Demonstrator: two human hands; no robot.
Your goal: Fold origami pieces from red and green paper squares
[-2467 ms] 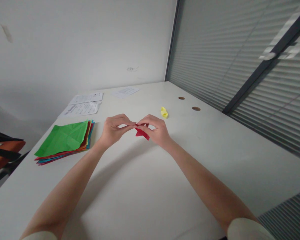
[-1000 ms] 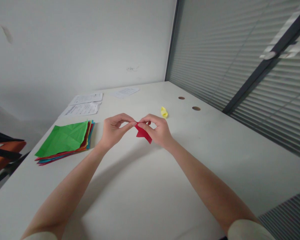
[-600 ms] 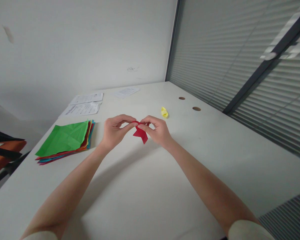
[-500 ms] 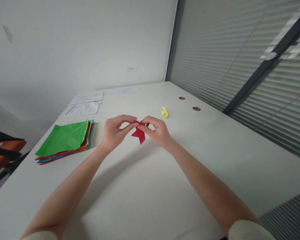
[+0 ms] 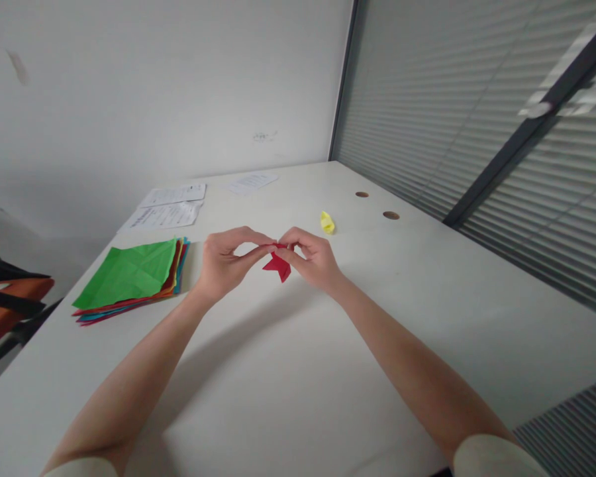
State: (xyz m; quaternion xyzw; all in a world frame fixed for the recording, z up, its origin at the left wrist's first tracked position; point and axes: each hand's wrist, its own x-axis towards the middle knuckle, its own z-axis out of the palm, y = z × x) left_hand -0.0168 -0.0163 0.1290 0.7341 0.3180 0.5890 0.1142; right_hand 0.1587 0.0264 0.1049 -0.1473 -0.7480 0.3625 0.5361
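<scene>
White tabletop: both hands, left hand and right hand, pinch a small folded red paper piece; firm fingertip grips close together should keep creases sharp.

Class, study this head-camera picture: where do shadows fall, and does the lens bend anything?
Head view: soft shadows of both arms lie on the white table; the red folded paper between left hand and right hand is sharp; window blinds fan outward, showing wide-angle stretch.
</scene>
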